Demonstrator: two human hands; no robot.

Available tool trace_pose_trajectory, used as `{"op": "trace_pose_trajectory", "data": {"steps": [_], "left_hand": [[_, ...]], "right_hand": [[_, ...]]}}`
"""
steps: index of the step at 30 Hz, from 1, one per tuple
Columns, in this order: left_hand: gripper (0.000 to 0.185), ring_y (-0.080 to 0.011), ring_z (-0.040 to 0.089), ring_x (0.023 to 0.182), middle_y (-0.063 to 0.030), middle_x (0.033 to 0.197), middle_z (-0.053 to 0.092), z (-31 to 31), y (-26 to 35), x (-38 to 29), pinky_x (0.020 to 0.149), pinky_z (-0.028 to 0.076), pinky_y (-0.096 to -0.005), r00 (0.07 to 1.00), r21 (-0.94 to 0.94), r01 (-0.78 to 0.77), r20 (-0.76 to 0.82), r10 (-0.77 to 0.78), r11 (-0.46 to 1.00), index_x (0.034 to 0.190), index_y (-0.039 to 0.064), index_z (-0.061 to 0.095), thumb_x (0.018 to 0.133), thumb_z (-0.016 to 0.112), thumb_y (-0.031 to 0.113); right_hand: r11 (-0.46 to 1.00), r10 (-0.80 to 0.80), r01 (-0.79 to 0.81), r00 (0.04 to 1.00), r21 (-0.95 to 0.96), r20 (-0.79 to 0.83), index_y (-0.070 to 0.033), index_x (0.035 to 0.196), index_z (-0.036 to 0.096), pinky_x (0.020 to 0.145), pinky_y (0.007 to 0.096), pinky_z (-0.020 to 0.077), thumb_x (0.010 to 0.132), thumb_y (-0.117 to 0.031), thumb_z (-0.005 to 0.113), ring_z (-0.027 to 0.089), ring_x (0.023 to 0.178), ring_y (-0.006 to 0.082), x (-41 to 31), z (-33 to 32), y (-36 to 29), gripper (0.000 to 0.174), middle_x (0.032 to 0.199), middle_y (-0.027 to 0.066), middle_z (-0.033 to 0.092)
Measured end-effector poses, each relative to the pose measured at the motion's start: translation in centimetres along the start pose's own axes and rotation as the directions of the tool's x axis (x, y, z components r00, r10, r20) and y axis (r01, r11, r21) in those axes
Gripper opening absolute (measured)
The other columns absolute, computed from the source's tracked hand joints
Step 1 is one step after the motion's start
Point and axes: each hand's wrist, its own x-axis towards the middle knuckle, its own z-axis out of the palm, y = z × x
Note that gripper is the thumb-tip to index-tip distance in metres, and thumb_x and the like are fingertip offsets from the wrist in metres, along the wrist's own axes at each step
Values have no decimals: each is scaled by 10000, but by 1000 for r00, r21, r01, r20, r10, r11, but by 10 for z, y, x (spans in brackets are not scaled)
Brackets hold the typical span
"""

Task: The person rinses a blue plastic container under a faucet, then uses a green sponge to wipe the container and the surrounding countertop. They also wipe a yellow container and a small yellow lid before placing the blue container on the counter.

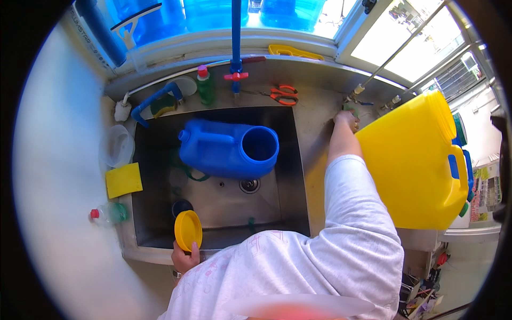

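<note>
My left hand (185, 259) grips a round yellow screw cap (188, 231) by its edge, over the sink's front rim. Out on the counter behind the sink's right side, my right hand (347, 119) closes around a small green object (351, 109), mostly covered by the fingers; it may be a scouring pad. Beside my right arm stands a large yellow plastic jug (408, 168), its wide threaded mouth uncapped. A blue plastic jug (216, 154) lies in the stainless steel sink (216, 212), its wide mouth uncapped. A dark round cap (182, 208) rests behind the yellow cap.
Orange-handled pliers (284, 95), a green bottle (205, 88) and a sponge (164, 106) line the back ledge. A blue pipe with a red valve (236, 76) rises there. On the left are a yellow cloth (124, 180), a plastic bottle (110, 213) and a clear tub (119, 146).
</note>
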Motion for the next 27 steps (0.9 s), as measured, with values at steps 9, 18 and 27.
{"op": "trace_pose_trajectory", "data": {"steps": [9,18,27], "left_hand": [[384,-327,703,862,-138,945,720,1,3,-3,783,568,-404,998,45,36,47,-38,998,1091,64,610,813,715,307],[371,-343,705,846,-151,918,719,5,-7,-2,739,564,-417,999,-21,-33,-17,32,999,1080,62,602,816,713,298],[368,-363,702,820,-170,904,713,2,-13,-1,698,560,-417,988,-44,-154,2,154,987,1074,40,587,830,705,289]], "right_hand": [[861,-449,437,894,-260,17,-223,1383,497,1079,496,315,935,-297,414,460,1330,238,-47,24,-34,462,1469,36,467],[594,-805,799,589,-98,-72,-238,1365,520,1007,512,379,941,-264,490,526,1238,295,-145,17,50,426,1377,62,533],[877,-478,478,864,-40,-157,-225,1395,491,998,520,401,938,-272,499,531,1203,412,-96,-12,30,459,1422,195,467]]}}
